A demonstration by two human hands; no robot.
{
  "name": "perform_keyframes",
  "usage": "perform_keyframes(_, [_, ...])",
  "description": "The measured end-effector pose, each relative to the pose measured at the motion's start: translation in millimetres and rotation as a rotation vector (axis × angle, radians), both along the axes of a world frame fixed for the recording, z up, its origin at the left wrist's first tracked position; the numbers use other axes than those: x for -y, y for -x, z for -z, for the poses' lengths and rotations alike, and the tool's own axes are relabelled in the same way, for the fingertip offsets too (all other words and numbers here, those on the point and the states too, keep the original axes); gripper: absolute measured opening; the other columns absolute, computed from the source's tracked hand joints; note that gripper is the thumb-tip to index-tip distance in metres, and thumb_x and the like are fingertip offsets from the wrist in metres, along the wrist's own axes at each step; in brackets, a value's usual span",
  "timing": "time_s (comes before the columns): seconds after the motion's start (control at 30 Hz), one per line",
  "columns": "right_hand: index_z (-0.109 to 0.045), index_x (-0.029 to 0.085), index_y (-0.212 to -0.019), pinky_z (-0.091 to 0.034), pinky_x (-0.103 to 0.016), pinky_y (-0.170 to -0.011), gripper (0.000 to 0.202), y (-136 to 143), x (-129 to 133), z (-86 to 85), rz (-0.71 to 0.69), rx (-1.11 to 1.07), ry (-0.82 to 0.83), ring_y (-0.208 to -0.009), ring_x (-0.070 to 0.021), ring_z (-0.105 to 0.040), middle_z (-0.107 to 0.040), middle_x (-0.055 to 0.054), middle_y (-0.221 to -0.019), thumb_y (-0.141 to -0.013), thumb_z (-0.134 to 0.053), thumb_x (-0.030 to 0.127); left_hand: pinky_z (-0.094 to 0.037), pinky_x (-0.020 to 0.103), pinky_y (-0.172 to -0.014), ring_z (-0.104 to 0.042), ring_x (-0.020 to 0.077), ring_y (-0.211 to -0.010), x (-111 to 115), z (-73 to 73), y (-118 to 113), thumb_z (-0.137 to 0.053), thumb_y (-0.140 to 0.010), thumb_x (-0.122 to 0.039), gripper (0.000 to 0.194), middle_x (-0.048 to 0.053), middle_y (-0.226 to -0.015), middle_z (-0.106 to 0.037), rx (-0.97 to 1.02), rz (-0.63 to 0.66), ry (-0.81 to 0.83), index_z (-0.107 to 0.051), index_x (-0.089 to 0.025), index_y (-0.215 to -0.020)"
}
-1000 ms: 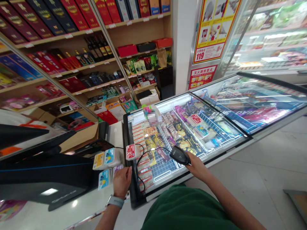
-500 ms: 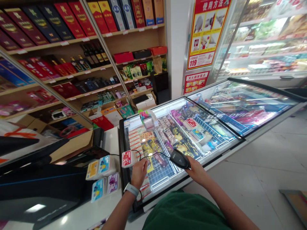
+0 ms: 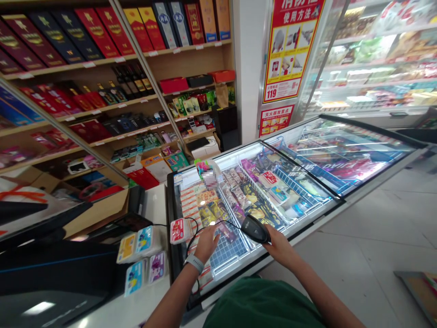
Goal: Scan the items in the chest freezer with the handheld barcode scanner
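Note:
My right hand (image 3: 277,245) is wrapped round the handle of a black barcode scanner (image 3: 254,228), above the glass top of a chest freezer (image 3: 223,269). A thin black cable runs left from the scanner. My left hand (image 3: 206,242), with a grey watch on its wrist, is over the glass near that cable; its fingers look curled, and what they hold, if anything, is hidden. Just left of it, a red-labelled tub (image 3: 180,230) sits on the freezer's edge. More tubs with yellow, blue and purple labels (image 3: 144,240) stand on the white counter (image 3: 102,304).
A black monitor (image 3: 51,269) fills the lower left. On the glass, past my left hand, stands a colourful item (image 3: 207,173), partly blurred out. Shelves of boxes and bottles (image 3: 126,91) rise behind; a glass-door cooler (image 3: 378,68) stands at the back right.
My left hand has moved slightly right, away from the red-labelled tub and towards the scanner. The scanner stays in my right hand, and the view has shifted a little.

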State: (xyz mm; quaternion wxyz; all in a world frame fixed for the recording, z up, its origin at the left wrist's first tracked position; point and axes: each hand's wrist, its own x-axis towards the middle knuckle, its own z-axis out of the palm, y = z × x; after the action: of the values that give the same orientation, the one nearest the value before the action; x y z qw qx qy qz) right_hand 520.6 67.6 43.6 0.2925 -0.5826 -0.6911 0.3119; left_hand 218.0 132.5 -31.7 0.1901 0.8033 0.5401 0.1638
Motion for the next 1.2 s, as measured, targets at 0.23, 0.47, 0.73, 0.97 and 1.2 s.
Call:
perform_keyframes(0.23, [-0.054, 0.020, -0.100, -0.048, -0.037, -0.086, 0.033, -2, 1, 3.0, 0.014, 0.003, 0.018, -0.097, -0.0240, -0.061, -0.064, -0.006, -0.096, -0.069, -0.051, 0.007, -0.044, 0.045, -0.103, -0.059, 0.0242, -0.112, -13, -7.2, -12, -0.050, -0.087, -0.025, 0.036, 0.011, -0.119, -0.065, -0.006, 0.069, 0.010, -0.057, -0.019, -0.122])
perform_keyframes(0.47, [-0.051, 0.020, -0.105, -0.047, -0.036, -0.085, 0.039, -4, 1, 6.1, 0.021, 0.018, -0.001, -0.097, -0.0235, -0.061, -0.063, -0.007, -0.101, -0.069, -0.052, 0.004, -0.043, 0.046, -0.105, -0.057, 0.0240, -0.116, -23, -12.4, -22, -0.049, -0.087, -0.024, 0.036, 0.011, -0.122, -0.063, -0.009, 0.108, 0.011, -0.056, -0.020, -0.122])
perform_keyframes(0.73, [-0.051, 0.021, -0.101, -0.047, -0.034, -0.085, 0.036, -4, 2, 2.2, 0.031, -0.003, -0.011, -0.096, -0.0223, -0.060, -0.063, -0.007, -0.100, -0.069, -0.051, 0.003, -0.043, 0.045, -0.104, -0.057, 0.0245, -0.116, -44, -15.6, -41, -0.050, -0.085, -0.021, 0.041, 0.011, -0.123, -0.062, -0.002, 0.165, -0.006, -0.054, -0.020, -0.126])
perform_keyframes(0.97, [-0.052, 0.021, -0.100, -0.046, -0.034, -0.087, 0.040, -4, 2, -2.4, 0.053, -0.030, -0.001, -0.098, -0.0228, -0.060, -0.062, -0.006, -0.099, -0.065, -0.051, 0.002, -0.042, 0.043, -0.105, -0.054, 0.0241, -0.118, -68, -15.6, -72, -0.052, -0.085, -0.021, 0.041, 0.011, -0.124, -0.060, -0.020, 0.256, -0.046, -0.053, -0.019, -0.126])
perform_keyframes(1.2, [-0.052, 0.021, -0.099, -0.046, -0.033, -0.084, 0.039, -5, 4, -6.6, 0.093, -0.030, 0.022, -0.094, -0.0215, -0.060, -0.062, -0.006, -0.098, -0.065, -0.050, 0.002, -0.039, 0.044, -0.109, -0.045, 0.0253, -0.129, -91, -16.3, -105, -0.053, -0.085, -0.019, 0.049, 0.013, -0.136, -0.051, -0.059, 0.385, -0.108, -0.045, -0.019, -0.133])
